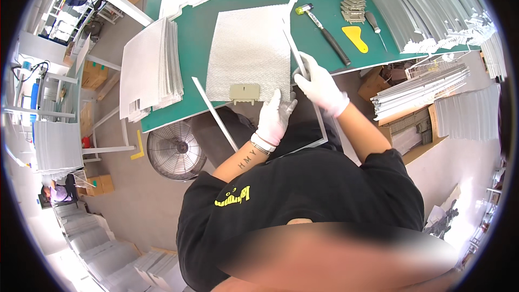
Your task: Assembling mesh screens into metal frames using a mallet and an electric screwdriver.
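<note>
My right hand (319,84), in a white glove, is closed around a thin white strip (292,45), which looks like one side of a frame. The frame's near corner (323,139) hangs below the table edge against my body; another white strip (215,112) slants down on the left. My left hand (273,118), also gloved, is by the near right corner of a silvery mesh panel (246,48), fingers apart. Whether it touches the panel, I cannot tell. Left of it, a beige plastic plate with small prongs (245,92) lies on the panel's near edge.
On the green table (194,32) are a mallet (327,38), a yellow scraper (355,39), a screwdriver (375,27) and stacked beige plates (353,8). Mesh panels (148,70) pile up at left; white strips (416,5) at right. A floor fan (176,151) stands below.
</note>
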Demonstrator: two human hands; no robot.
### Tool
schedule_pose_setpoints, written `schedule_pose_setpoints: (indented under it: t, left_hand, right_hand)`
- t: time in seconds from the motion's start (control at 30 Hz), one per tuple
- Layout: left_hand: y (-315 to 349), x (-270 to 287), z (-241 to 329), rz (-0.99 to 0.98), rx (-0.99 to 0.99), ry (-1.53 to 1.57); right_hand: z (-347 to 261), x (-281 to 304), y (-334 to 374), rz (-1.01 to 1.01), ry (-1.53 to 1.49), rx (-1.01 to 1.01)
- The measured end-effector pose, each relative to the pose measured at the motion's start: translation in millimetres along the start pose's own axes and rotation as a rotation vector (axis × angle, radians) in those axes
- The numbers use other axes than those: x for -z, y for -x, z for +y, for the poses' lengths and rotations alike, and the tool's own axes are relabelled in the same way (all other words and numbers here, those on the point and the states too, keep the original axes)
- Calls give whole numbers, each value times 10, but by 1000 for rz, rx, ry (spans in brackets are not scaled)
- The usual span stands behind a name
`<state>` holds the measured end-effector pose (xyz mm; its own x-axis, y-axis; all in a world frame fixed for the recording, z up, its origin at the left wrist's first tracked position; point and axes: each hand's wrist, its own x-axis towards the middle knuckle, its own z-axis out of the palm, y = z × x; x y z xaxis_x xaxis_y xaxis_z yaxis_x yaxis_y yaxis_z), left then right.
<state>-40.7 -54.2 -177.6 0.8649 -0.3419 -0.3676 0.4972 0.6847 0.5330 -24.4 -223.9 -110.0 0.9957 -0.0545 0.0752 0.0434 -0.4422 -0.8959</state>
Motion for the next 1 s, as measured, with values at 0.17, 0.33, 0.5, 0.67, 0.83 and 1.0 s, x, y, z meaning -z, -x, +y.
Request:
schedule_pose_setpoints:
  t: [0.17,0.33,0.5,0.67,0.83,1.0]
  left_hand:
    - [-438,-235,341,-147,43,261]
    - [-1055,-387,414,-130,-34,228]
    - [-1124,-460,377,-70,-119,225]
    - [-1173,-498,385,-53,-164,243]
    - [-1193,-470,389,-77,-141,244]
    - [-1214,-401,351,-111,-204,186]
  right_hand:
    - [183,-200,401,120,-164,76]
    - [322,-338,302,-132,-832,-165]
    - [230,-271,300,-162,-874,-213]
    - [164,-291,423,-123,-826,-232]
    - [166,-291,493,-149,-942,-229]
    - [128,-309,481,-132,-801,-261]
